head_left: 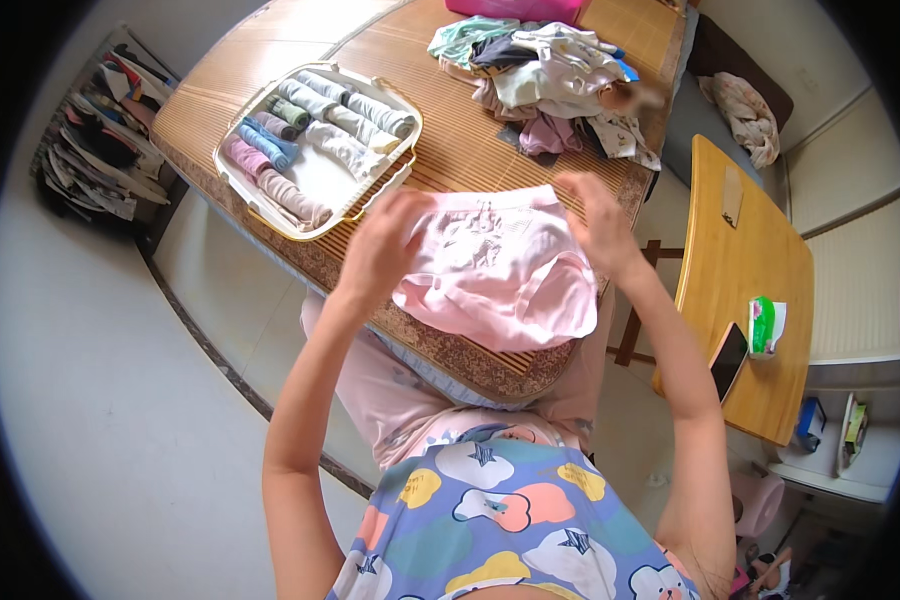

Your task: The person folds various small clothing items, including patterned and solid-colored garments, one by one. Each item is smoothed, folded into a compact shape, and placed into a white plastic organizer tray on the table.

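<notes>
A pair of pink briefs (495, 262) is spread at the near end of the bed mat, waistband away from me, with a grey print below the band. My left hand (382, 244) holds the left end of the waistband. At the opposite upper corner is my right hand (600, 225), its fingers curved around the fabric's edge; blur hides whether they pinch it. Left of the briefs sits a white plastic basket (251, 206) with rolled garments (292, 199) in rows and a bare patch of its floor showing. Beyond my hands lies a heap of loose clothes (547, 75).
The woven bamboo mat (390, 45) has a brown patterned border. Behind the heap stands a bright pink container (517, 7). To the right, a wooden table (750, 255) bears a smartphone (729, 360) and a green tissue pack (762, 326). Clothes hang on a rack (97, 142) at far left.
</notes>
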Demonstrator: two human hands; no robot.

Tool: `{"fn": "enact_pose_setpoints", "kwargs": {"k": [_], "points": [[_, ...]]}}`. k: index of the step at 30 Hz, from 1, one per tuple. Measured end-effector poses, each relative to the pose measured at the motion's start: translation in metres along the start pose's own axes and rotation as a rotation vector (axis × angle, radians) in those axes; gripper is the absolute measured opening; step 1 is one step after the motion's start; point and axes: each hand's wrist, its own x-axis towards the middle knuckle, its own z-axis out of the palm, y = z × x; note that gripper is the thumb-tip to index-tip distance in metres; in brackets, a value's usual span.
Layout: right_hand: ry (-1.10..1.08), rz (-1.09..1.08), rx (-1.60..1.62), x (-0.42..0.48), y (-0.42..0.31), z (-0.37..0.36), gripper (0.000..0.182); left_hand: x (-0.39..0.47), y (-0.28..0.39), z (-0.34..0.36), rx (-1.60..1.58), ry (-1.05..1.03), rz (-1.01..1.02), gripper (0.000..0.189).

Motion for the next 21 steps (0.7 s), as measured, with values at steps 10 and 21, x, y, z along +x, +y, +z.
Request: {"fn": "enact_pose_setpoints", "kwargs": {"k": [10,21], "points": [[-0.354,0.195,0.136,-0.125,-0.058,-0.002,0.032,-0.101,0.047,0.041,-0.172,-0.100,-0.117,0.023],[-0.209,0.380,0.294,-0.145,-0.066,0.017,0.028,-0.129,0.045,0.021,-0.206,-0.190,-0.043,0.026]]}}
